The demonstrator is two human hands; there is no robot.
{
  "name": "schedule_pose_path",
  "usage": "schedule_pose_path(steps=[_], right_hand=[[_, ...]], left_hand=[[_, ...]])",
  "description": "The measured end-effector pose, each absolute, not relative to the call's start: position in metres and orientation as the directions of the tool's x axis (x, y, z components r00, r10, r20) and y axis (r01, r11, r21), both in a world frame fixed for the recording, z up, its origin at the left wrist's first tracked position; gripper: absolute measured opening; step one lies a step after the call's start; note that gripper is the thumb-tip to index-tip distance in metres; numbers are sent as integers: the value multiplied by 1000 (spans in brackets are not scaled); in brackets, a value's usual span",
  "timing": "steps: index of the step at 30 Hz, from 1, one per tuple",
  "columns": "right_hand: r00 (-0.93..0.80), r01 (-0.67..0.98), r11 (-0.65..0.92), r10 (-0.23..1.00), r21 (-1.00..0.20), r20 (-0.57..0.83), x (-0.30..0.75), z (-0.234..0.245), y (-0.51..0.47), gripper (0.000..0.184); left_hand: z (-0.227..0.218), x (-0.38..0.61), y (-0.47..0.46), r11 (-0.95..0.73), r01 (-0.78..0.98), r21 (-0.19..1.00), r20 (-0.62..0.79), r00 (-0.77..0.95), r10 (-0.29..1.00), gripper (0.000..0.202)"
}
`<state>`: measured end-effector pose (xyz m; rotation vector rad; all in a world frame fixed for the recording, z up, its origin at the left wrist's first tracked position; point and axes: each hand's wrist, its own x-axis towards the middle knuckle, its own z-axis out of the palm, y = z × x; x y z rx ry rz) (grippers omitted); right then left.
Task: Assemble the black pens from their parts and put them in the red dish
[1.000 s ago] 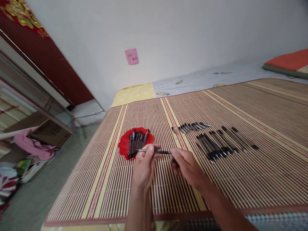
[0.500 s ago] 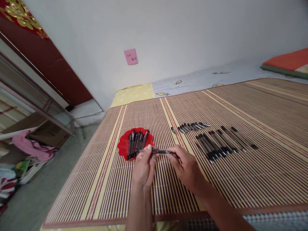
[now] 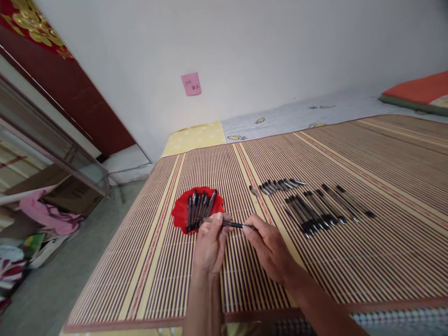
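Pen (image 3: 235, 225) crosswise, tip rightward

The left hand (image 3: 210, 241) grips it and the right hand (image 3: 269, 243) pinches the tip end, its long axis running left to right above a striped mat (image 3: 353, 261); a pink note (image 3: 191, 84) sticks to the pale wall (image 3: 266, 51).

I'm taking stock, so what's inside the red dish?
Several dark pens lie inside the red dish; what the left hand covers at its near right edge can't be seen.

I count one held pen (image 3: 234, 225), one dish (image 3: 179, 212), one note (image 3: 191, 84).
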<state>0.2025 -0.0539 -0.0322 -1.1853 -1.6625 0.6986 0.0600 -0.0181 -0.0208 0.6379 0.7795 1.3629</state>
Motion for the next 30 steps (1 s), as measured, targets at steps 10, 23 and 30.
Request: schedule_pose_path(steps=[10,23,30], right_hand=[[-115,248,279,959,-928,258,200,-34,-55,32],[-108,130,171,982,-977,157,196,-42,-50,40],[-194,169,157,973,-973,123,187,-39,-53,38]], left_hand=[[-19,64,-18,107,-617,779,-101,45,994,28],[-24,59,-16,40,-518,855,-40,12,999,31],[-23,45,-10,31,-563,826,-84,-68,994,31]])
